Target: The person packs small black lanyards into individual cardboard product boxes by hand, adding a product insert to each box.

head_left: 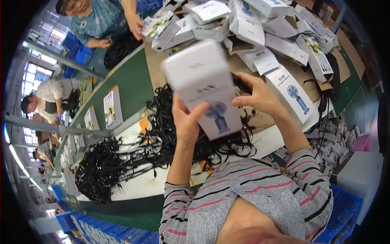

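A white carton printed with a blue handheld fan is raised over the table, its upper end blurred. My left hand grips it at the lower left, thumb across its front. Beside the carton's right edge is my right hand, with fingers curled around something dark that I cannot make out. Under the carton lies a tangled heap of black straps, spreading left into a thick bundle. Another white fan carton lies to the right of my right hand.
A large pile of white cartons covers the far side of the table. Co-workers sit along the bench at left; one person's hand reaches to the pile. More cartons lie lower right, near a blue crate.
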The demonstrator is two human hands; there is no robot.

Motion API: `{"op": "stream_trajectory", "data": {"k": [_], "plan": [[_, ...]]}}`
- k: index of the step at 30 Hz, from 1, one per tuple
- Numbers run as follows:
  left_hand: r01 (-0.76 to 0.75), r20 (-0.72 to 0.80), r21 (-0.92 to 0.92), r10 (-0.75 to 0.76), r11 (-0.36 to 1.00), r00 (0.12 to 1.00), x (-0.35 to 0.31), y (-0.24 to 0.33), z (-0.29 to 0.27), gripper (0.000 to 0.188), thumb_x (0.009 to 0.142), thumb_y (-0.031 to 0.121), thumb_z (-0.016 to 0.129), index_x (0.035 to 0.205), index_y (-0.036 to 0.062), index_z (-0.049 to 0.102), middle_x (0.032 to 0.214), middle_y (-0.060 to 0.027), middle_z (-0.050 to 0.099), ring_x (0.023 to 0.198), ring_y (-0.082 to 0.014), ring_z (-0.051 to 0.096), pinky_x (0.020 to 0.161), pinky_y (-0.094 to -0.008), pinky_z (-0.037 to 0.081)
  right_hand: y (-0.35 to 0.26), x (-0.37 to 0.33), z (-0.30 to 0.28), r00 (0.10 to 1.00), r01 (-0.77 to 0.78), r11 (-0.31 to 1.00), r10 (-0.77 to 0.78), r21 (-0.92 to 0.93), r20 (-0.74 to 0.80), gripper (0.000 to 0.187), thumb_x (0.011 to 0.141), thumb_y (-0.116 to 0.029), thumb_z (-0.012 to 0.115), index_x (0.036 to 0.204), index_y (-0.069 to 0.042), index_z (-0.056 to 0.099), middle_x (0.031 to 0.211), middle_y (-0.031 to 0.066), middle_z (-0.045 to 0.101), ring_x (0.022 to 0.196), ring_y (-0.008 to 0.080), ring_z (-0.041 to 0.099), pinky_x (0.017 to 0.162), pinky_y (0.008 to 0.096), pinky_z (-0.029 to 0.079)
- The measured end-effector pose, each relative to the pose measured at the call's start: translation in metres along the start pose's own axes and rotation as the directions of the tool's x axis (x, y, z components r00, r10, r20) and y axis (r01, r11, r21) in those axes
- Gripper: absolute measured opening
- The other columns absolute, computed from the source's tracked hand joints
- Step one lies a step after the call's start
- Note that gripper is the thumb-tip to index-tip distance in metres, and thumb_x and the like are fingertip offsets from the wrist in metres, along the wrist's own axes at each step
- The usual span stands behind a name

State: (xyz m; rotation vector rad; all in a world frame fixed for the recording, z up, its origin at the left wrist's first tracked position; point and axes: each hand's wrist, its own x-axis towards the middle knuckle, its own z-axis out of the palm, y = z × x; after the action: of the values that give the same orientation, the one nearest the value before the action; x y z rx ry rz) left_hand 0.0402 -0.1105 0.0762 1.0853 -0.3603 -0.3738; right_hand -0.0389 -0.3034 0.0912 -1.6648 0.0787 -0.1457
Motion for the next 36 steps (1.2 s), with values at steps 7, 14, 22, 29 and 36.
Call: {"op": "stream_trajectory", "data": {"k": [7,14,22,29,36], "plan": [[-0.806,0.345,0.424,0.749,0.413,0.566,-0.002,0.006,-0.021,0.051,0.068,0.01,0.075,0.109,0.0054,0.047,0.107,-0.0146,0.059,0.101,-0.0309,0.055,0.09,-0.0409,0.041,0.002,0.008,0.021,0.869,0.401,0.79,-0.488,-0.463,-0.08,0.055,0.071,-0.011,0.069,0.12,0.003,0.048,0.11,0.0194,0.058,0.1,0.0259,0.058,0.086,0.0317,0.044],[-0.408,0.352,0.898,0.83,-0.168,0.434,-0.013,-0.026,-0.032,0.03,0.077,0.013,0.066,0.106,0.0176,0.058,0.113,-0.0027,0.06,0.107,-0.0226,0.047,0.089,-0.0346,0.029,-0.016,-0.009,0.026,0.994,-0.081,0.997,0.08,-0.009,-0.077,0.036,0.086,-0.023,0.059,0.111,0.003,0.056,0.066,-0.0041,0.049,0.056,0.002,0.041,0.047,0.0176,0.031],[-0.549,0.421,0.809,0.443,0.21,0.791,-0.047,-0.01,-0.036,0.049,0.062,0.021,0.078,0.108,0.0148,0.063,0.12,-0.0058,0.054,0.111,-0.0273,0.045,0.092,-0.0409,0.033,0.022,0.007,0.012,0.997,-0.031,0.995,0.023,-0.093,-0.08,0.03,0.085,-0.013,0.058,0.109,0.006,0.057,0.08,0.0005,0.059,0.066,0.0036,0.049,0.057,0.0195,0.041],[-0.692,0.69,0.716,0.228,-0.085,0.687,-0.007,0.082,-0.017,0.05,0.065,0.036,0.075,0.108,0.0132,0.064,0.129,-0.0093,0.048,0.119,-0.0347,0.04,0.097,-0.0432,0.037,-0.036,0.013,0.029,0.918,0.392,0.868,-0.39,-0.306,0.073,0.021,0.083,-0.009,0.063,0.098,0.005,0.062,0.079,0.0096,0.067,0.068,0.0078,0.056,0.06,0.023,0.046],[-0.568,0.562,0.795,0.096,0.212,0.822,-0.017,0.075,-0.038,0.091,0.051,0.013,0.083,0.133,0.0134,0.042,0.119,-0.0173,0.049,0.103,-0.035,0.053,0.086,-0.0406,0.046,-0.028,0.036,0.024,0.974,0.226,0.942,-0.214,-0.247,0.074,0.023,0.08,-0.015,0.068,0.091,0.004,0.064,0.07,0.0038,0.062,0.063,0.0031,0.05,0.054,0.0201,0.04]]}}
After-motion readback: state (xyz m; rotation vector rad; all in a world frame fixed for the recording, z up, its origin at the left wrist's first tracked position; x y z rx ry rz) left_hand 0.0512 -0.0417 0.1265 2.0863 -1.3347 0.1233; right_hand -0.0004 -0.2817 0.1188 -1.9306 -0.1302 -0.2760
